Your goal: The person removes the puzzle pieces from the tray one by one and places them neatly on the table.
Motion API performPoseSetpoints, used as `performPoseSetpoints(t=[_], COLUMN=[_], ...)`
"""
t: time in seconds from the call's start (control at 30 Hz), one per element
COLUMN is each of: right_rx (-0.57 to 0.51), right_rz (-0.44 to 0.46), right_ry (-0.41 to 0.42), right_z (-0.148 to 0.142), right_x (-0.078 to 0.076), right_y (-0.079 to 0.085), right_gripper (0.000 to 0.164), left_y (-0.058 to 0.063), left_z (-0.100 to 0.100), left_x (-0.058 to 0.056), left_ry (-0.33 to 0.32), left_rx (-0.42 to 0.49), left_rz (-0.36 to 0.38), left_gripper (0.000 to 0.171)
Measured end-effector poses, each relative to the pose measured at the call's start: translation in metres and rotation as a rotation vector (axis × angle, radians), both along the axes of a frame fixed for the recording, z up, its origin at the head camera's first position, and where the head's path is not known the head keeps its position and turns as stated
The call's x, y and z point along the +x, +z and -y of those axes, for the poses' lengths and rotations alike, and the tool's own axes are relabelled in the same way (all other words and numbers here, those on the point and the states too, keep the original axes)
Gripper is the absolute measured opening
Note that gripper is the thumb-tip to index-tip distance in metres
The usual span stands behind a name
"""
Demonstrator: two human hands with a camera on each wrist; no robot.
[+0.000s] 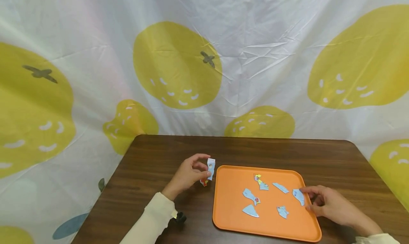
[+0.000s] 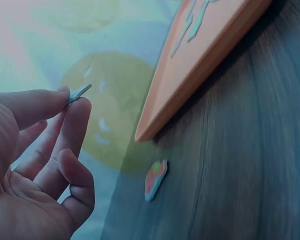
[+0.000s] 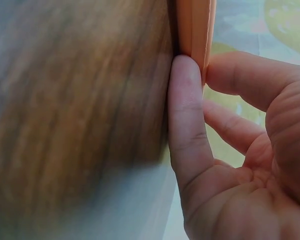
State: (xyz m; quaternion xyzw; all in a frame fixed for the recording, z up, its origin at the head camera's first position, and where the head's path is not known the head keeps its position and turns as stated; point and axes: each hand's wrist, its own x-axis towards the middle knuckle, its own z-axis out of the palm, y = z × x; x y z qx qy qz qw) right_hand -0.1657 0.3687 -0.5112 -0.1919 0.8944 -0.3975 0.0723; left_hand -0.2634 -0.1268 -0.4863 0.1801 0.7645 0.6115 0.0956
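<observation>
My left hand [image 1: 185, 174] pinches a narrow light-blue puzzle piece [image 1: 211, 168] between thumb and fingertip, upright above the table left of the tray. Edge-on in the left wrist view, that piece [image 2: 79, 95] looks thin and flat. A red puzzle piece [image 2: 155, 180] lies on the table below the left hand. At the right edge of the orange tray [image 1: 236, 221], my right hand [image 1: 332, 204] grips the rim. The right wrist view shows its fingers on both sides of the tray's edge [image 3: 194, 30]. Beside the right fingertips, a light-blue piece [image 1: 298, 196] lies on the tray.
Several more irregular pieces lie apart on the tray, among them a triangular one [image 1: 250, 211] and one with yellow [image 1: 262, 182]. The brown wooden table [image 1: 172, 146] ends at a patterned fabric backdrop [image 1: 243, 77]. A small dark object [image 1: 180, 217] shows by the left sleeve.
</observation>
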Motion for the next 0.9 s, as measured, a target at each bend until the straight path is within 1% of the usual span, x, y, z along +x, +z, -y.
performPoseSetpoints(t=[0.27,0.37,0.53,0.77,0.9], right_rx=[-0.008,-0.014,-0.015,-0.014,-0.012], right_rz=[0.005,0.013,0.021,0.003,-0.003], right_ry=[0.007,0.009,0.012,0.018,0.014], right_z=[0.001,0.001,-0.001,-0.001,0.0], right_x=[0.0,0.0,0.0,-0.001,0.0], right_y=[0.001,0.002,0.002,0.0,0.0], right_gripper=[0.048,0.048,0.048,0.047,0.047], left_y=[-0.007,-0.01,-0.016,-0.026,-0.03], left_z=[0.025,0.034,0.046,0.061,0.063], left_x=[0.002,0.001,-0.001,-0.007,-0.007], left_ry=[0.031,0.052,0.057,0.075,0.084], left_rx=[-0.037,-0.049,-0.077,-0.149,-0.217], left_rz=[-0.028,-0.026,-0.017,-0.052,-0.067], left_gripper=[0.062,0.059,0.06,0.059,0.055])
